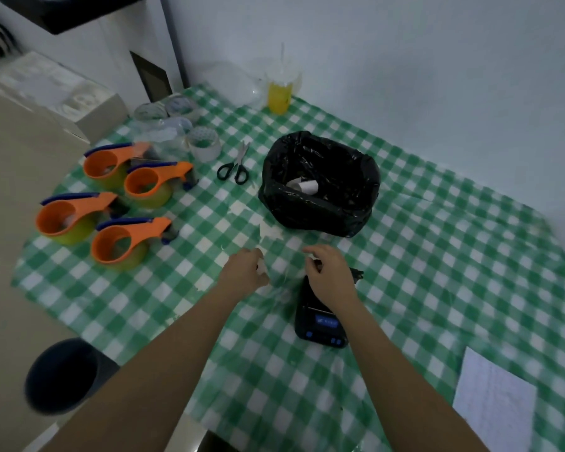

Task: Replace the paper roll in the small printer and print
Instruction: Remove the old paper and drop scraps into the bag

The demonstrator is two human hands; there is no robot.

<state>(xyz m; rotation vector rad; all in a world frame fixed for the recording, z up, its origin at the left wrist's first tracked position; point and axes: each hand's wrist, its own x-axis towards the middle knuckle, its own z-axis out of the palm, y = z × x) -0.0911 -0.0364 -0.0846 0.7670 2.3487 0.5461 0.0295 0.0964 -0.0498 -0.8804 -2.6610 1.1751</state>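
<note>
While an old roll (307,186) lies in the black-lined bin (320,181), the left hand (247,267) is closed on a white roll (262,268); the right hand (328,267) pinches clear wrap above the printer (320,321) on the counter (437,256). Unwrapping seems underway; loading and printing remain.

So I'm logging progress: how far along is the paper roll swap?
Done, apparently: a spent roll core lies in the black-lined bin. In hand: the left hand holds something small and white while the right hand works over the printer. Left: loading, closing, printing; no printout shows.
</note>
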